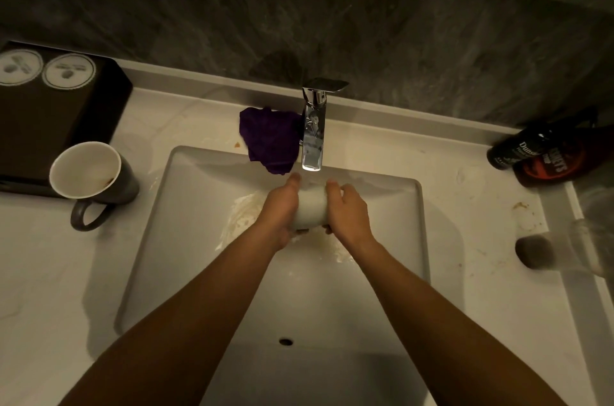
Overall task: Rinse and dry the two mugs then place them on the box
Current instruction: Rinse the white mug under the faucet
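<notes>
Mugs: two. I've got the white mug [310, 208]; the grey mug [89, 173] waits on the table [66, 272], just beside the box [50, 126].
Hands: left hand [280, 206] wrapped round the white mug's left side, right hand [347, 209] curled round its right.
Where: over the sink [199, 239], right under the tap [312, 136]. I can't tell if water's running.
Done: nothing finished, I'd say. First rinse underway.
Left: grey mug looks stained inside. Then dry both with the one purple cloth [269, 140] and put both on the one box.

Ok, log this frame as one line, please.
stage: rinsing | left hand, right hand: gripping white ceramic mug under chrome faucet | stained grey ceramic mug: standing by black box | purple cloth: beside faucet
</notes>
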Tool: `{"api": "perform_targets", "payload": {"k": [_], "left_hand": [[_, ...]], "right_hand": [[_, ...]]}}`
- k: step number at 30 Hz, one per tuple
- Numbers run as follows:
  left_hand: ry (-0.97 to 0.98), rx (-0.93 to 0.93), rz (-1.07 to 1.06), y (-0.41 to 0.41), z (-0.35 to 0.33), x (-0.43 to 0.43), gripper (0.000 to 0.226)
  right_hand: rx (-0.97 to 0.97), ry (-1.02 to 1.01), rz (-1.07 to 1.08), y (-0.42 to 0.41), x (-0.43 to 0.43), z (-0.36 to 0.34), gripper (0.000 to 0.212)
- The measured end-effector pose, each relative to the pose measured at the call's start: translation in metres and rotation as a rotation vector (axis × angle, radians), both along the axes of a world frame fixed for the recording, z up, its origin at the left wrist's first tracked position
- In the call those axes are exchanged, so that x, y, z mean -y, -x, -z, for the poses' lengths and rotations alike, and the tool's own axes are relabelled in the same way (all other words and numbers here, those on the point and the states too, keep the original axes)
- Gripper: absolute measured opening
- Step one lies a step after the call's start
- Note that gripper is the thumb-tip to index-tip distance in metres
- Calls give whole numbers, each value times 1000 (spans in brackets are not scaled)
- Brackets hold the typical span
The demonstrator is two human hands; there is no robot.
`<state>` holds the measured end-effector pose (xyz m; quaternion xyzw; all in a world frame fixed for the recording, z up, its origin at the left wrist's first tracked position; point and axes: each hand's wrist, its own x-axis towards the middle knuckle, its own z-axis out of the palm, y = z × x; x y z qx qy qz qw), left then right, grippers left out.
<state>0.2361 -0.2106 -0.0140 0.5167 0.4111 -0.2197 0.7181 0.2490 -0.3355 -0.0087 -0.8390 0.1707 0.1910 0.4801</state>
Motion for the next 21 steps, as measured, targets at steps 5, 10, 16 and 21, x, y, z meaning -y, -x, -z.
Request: {"api": "perform_targets", "payload": {"k": [5, 10, 16, 21], "left_hand": [[-265, 457, 194, 12, 7, -3, 48], [-194, 236, 82, 0, 7, -3, 36], [29, 103, 71, -3, 6, -9, 49], [-82, 384, 106, 3, 13, -14, 34]], "right_hand": [[-452, -314, 222, -12, 4, -6, 43], [-150, -42, 59, -4, 1, 2, 55], [12, 108, -42, -1, 3, 4, 71], [-384, -217, 88, -8, 7, -8, 51]]}}
